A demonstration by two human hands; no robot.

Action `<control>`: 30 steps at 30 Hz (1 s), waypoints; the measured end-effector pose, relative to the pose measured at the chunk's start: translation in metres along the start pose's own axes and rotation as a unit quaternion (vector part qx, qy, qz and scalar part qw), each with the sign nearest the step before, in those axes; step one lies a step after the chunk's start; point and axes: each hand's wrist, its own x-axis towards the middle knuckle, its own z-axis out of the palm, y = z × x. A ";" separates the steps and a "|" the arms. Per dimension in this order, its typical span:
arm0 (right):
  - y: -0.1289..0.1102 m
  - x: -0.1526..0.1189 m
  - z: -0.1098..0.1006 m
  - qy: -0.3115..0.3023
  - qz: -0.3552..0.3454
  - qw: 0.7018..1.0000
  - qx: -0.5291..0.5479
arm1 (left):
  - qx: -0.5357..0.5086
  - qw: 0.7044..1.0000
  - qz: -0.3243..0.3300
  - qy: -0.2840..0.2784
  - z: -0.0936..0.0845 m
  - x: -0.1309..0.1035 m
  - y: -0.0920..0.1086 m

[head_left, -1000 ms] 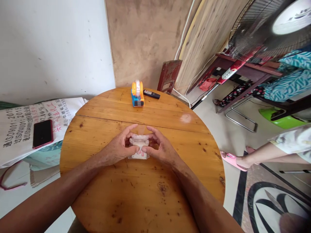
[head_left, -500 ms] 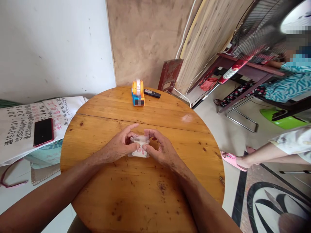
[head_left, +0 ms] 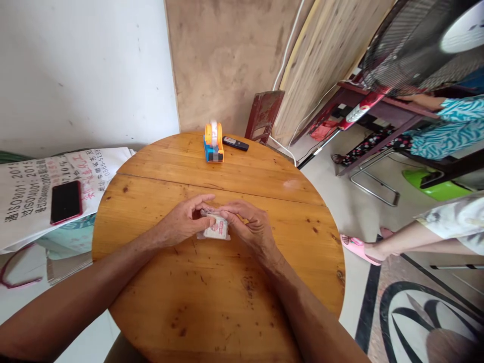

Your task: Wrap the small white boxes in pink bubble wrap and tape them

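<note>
So I've got this small white packet in clear plastic wrap (head_left: 216, 228), pink printing face up, sitting between my hands around the middle of the round wooden table (head_left: 212, 282). My left hand (head_left: 189, 218) has it pinched, thumb over the top left part of the packet and the fingers curled round behind it. My right hand (head_left: 250, 225) has thumb and fingertips closed together on the wrapper at the packet's far right corner. Can't really tell if the packet is touching the wood or held just off it.

Past my hands, close to the table's far edge, there's an orange and blue tape dispenser (head_left: 214, 143) with a roll in it, and a black remote (head_left: 235, 143) lying just to the right of it. Off to the left of the table, a phone with a red edge (head_left: 66, 202) is lying on a white printed sack (head_left: 22, 201).
</note>
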 end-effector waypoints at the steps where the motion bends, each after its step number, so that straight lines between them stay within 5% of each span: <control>1: -0.001 -0.001 0.000 -0.005 -0.005 1.000 -0.009 | -0.004 1.000 -0.003 0.002 -0.001 0.001 -0.001; 13: -0.003 -0.007 -0.006 -0.072 -0.048 0.990 -0.114 | 0.063 0.997 -0.009 -0.052 -0.011 0.002 0.007; 30: 0.001 -0.009 -0.003 -0.091 -0.087 0.977 -0.172 | 0.133 0.990 0.031 -0.028 -0.008 0.003 0.006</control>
